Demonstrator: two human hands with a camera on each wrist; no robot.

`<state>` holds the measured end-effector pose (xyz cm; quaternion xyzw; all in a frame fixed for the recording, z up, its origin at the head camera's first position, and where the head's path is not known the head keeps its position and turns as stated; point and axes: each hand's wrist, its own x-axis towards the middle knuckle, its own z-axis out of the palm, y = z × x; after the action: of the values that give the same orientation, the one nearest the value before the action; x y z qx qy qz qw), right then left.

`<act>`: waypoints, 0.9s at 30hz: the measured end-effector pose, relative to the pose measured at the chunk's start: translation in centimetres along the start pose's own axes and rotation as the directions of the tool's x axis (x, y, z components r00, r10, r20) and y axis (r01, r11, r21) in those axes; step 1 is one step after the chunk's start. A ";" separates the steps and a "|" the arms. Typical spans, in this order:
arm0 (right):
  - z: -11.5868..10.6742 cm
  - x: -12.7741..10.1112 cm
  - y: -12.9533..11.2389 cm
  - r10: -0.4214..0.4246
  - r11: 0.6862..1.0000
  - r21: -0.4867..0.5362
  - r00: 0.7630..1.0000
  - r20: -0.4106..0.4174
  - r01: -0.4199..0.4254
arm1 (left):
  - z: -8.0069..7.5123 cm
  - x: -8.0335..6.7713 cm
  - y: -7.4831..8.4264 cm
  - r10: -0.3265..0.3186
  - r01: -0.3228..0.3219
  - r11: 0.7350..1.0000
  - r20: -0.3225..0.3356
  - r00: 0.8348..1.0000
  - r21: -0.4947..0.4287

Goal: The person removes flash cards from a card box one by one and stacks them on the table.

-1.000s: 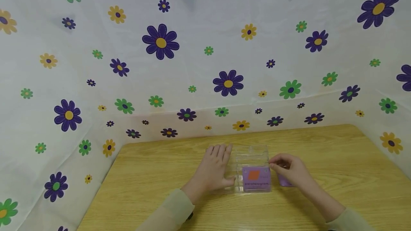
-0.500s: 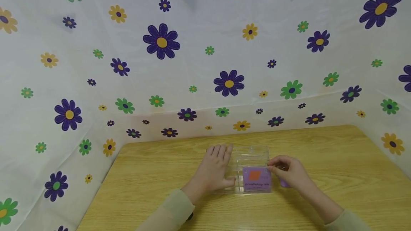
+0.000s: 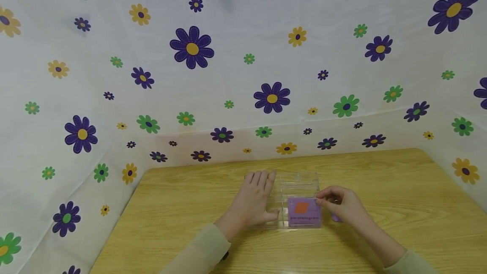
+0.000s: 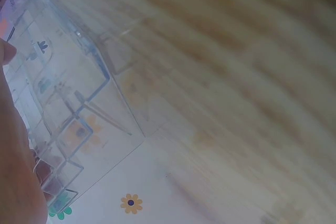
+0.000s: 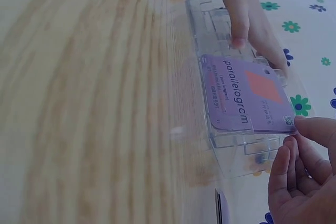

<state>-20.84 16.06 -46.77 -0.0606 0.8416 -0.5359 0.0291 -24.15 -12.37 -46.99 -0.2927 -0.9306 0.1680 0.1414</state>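
A clear plastic organizer (image 3: 298,188) with stepped compartments stands on the wooden table. In its front right part sits a purple flash card (image 3: 304,212) printed "parallelogram" with an orange shape. My left hand (image 3: 251,200) lies over the organizer's left part, fingers straight and thumb spread. The right wrist view shows the card (image 5: 247,95) leaning back in the organizer, with more card edges behind it. There my right hand (image 5: 307,171) pinches the card's corner between thumb and fingers. In the left wrist view the organizer's clear side (image 4: 73,77) shows beside the hand.
More purple cards (image 3: 336,217) lie on the table right of the organizer, partly hidden by the right hand; their edge (image 5: 220,205) shows in the right wrist view. A white flowered cloth (image 3: 228,75) hangs behind the wooden table (image 3: 182,206) and along its sides.
My right hand has shifted slightly left, its fingertips now at the upper right corner of the parallelogram card. The left hand stays in place on the organizer.
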 end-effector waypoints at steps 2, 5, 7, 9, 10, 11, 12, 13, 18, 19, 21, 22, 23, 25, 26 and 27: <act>0.0 0.0 0.0 0.004 1.000 -0.001 1.000 -0.001 -0.004 | 0.0 0.0 0.0 0.001 -0.001 1.000 -0.001 1.000 -0.002; 0.0 -0.1 0.0 0.010 1.000 0.004 1.000 0.000 -0.010 | 0.0 0.0 0.0 0.003 -0.003 1.000 -0.004 1.000 -0.003; 0.0 0.0 0.1 0.019 1.000 0.013 1.000 0.005 -0.019 | 0.1 0.1 0.0 0.004 -0.004 1.000 -0.006 1.000 -0.002; 0.0 0.1 0.2 0.027 0.999 0.028 1.000 0.008 -0.027 | 0.1 0.1 0.0 0.004 -0.004 1.000 -0.007 1.000 -0.001; 0.1 0.1 0.2 0.032 0.999 0.034 0.999 0.009 -0.032 | 0.2 0.1 0.0 0.004 -0.004 1.000 -0.007 1.000 -0.001; 0.1 0.1 0.2 0.039 0.998 0.041 0.999 0.011 -0.040 | 0.2 0.1 0.0 0.004 -0.004 1.000 -0.006 1.000 -0.002; 0.1 0.2 0.3 0.046 0.998 0.046 0.999 0.010 -0.046 | 0.2 0.1 0.0 0.004 -0.004 1.000 -0.004 1.000 -0.002; 0.1 0.2 0.3 0.050 0.997 0.050 0.999 0.011 -0.051 | 0.2 0.1 0.0 0.004 -0.004 1.000 -0.003 1.000 -0.002; 0.3 0.1 0.1 0.059 0.997 0.053 0.998 0.005 -0.059 | 0.0 0.0 -0.1 0.010 -0.010 1.000 -0.011 1.000 -0.007; 0.3 0.1 0.1 0.054 0.997 0.055 0.999 0.006 -0.054 | 0.0 0.0 -0.1 0.012 -0.012 1.000 -0.015 1.000 -0.009; 0.3 0.0 0.1 0.045 0.997 0.060 0.999 0.009 -0.045 | 0.1 0.0 0.0 0.013 -0.014 1.000 -0.024 1.000 -0.015; 0.3 0.0 0.1 0.043 0.997 0.066 0.999 0.010 -0.044 | 0.2 0.0 0.0 0.014 -0.014 1.000 -0.027 1.000 -0.016; 0.3 0.0 0.1 0.042 0.997 0.070 0.999 0.011 -0.042 | 0.2 0.0 0.0 0.014 -0.015 1.000 -0.032 0.999 -0.014; 0.3 0.0 0.2 0.041 0.996 0.074 0.999 0.013 -0.041 | 0.2 0.0 0.0 0.013 -0.014 1.000 -0.038 0.999 -0.008; 0.3 0.0 0.2 0.039 0.996 0.073 0.999 0.014 -0.040 | 0.2 -0.1 -0.1 0.013 -0.013 1.000 -0.041 0.999 -0.004; 0.3 0.0 0.1 0.042 0.996 0.074 0.999 0.013 -0.043 | 0.3 -0.1 -0.1 0.011 -0.011 1.000 -0.042 0.999 -0.001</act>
<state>-20.83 15.89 -47.02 -0.0446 0.8220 -0.5657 0.0475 -24.25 -12.53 -47.21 -0.3015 -0.9258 0.1622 0.1599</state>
